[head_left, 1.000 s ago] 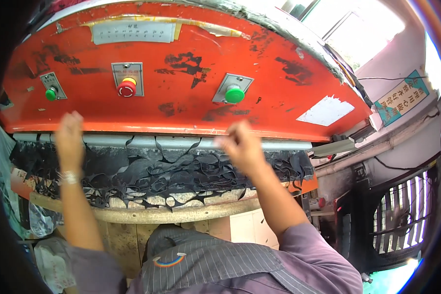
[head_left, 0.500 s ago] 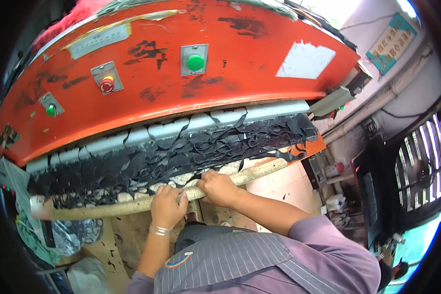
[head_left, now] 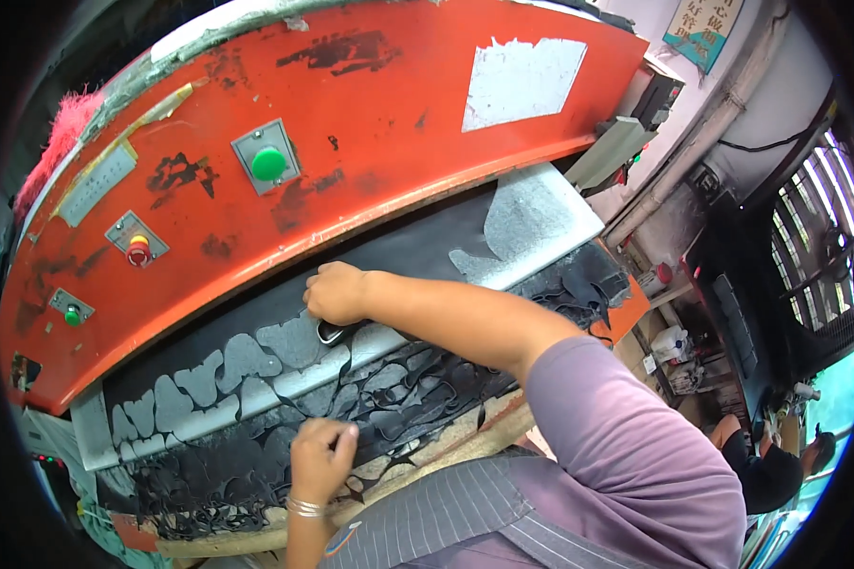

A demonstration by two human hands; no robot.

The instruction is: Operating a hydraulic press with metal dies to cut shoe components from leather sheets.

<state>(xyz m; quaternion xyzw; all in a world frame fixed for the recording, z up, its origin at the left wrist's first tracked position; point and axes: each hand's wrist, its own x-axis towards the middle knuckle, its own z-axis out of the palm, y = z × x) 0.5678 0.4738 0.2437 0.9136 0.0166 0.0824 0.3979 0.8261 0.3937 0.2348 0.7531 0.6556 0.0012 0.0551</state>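
My right hand (head_left: 337,292) reaches over a black sheet (head_left: 398,251) lying on a pale board (head_left: 531,223). Its fingers are closed on a curved, metal-edged cutting die (head_left: 332,332), mostly hidden under the hand. Scalloped cut-outs along the sheet's near edge bare the board. Closer to me, my left hand (head_left: 321,460) hovers above a tangle of black offcut strips (head_left: 389,384), fingers curled and thumb raised, with nothing visible in it.
An orange press (head_left: 379,114) with green buttons (head_left: 268,164) and a red stop button (head_left: 138,250) rises beyond the board. A rounded tan edge (head_left: 446,453) runs along the front. At the right are a black fan (head_left: 820,237) and another person (head_left: 773,465).
Both hands have left the front edge. My right hand moved forward over the sheet with the cutting die; my left lifted. The pale board now shows farther out from under the press.
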